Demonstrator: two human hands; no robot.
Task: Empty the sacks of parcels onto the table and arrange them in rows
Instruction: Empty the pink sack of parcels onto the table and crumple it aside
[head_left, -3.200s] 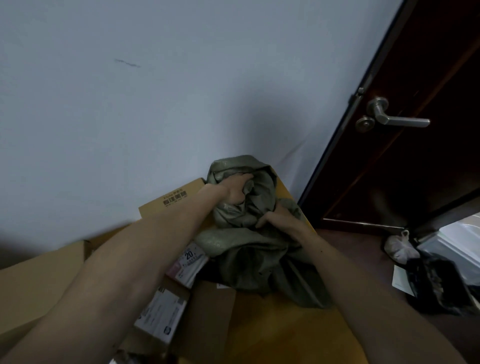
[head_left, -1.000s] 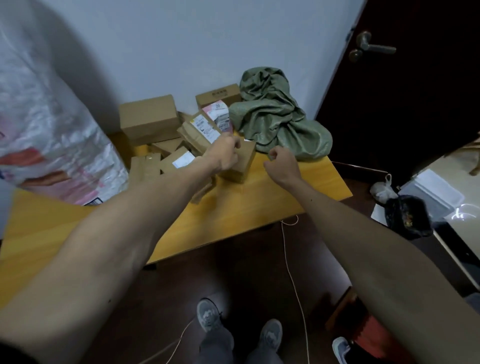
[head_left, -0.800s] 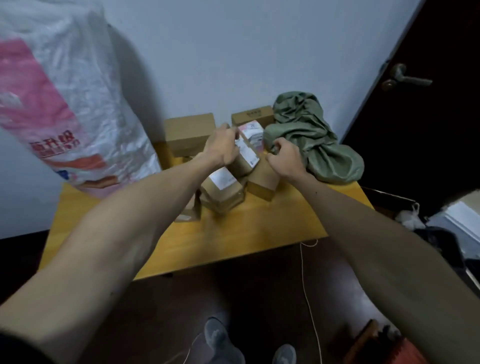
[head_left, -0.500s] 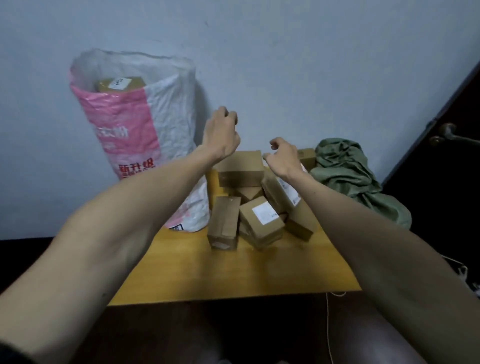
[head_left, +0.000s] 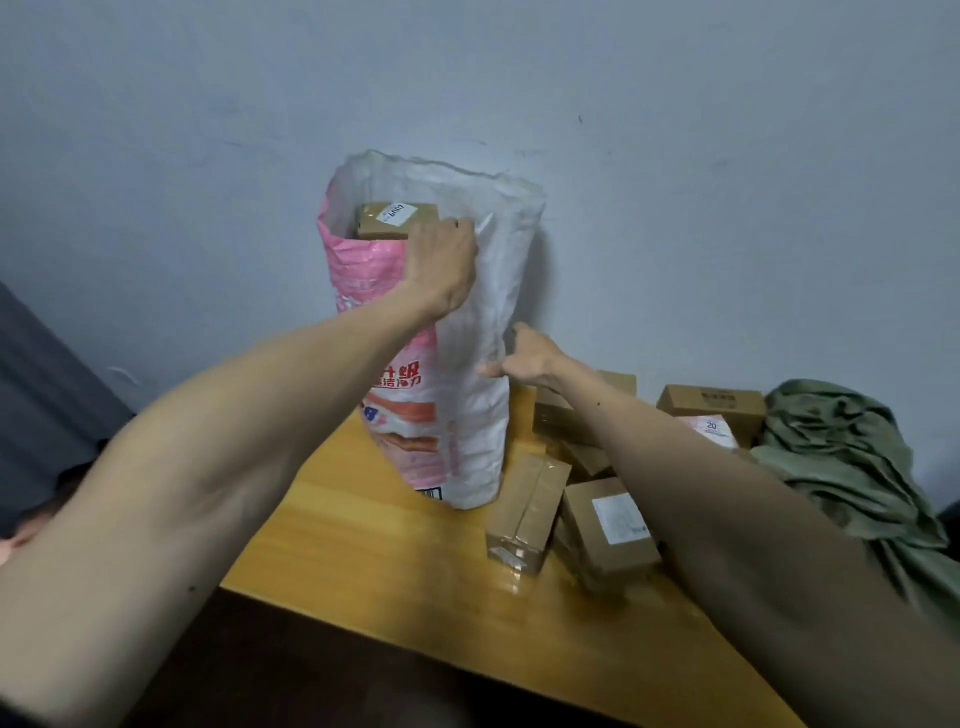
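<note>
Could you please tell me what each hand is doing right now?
Left hand: grips the sack rim.
Right hand: on the sack's side; grip cannot be told.

The white sack (head_left: 470, 415), printed in pink, stands upright on the table (head_left: 363, 545) by the wall. Its mouth is open, and a brown parcel (head_left: 397, 221) with a white label shows at the top. The left hand (head_left: 441, 265) grips its front rim and the right hand (head_left: 524, 356) holds its right edge halfway down. The green sack (head_left: 841, 457) lies crumpled and limp at the table's right end. Between the sacks, brown boxes (head_left: 605, 514) lie in a loose heap, the nearest just beside the white sack's base.
</note>
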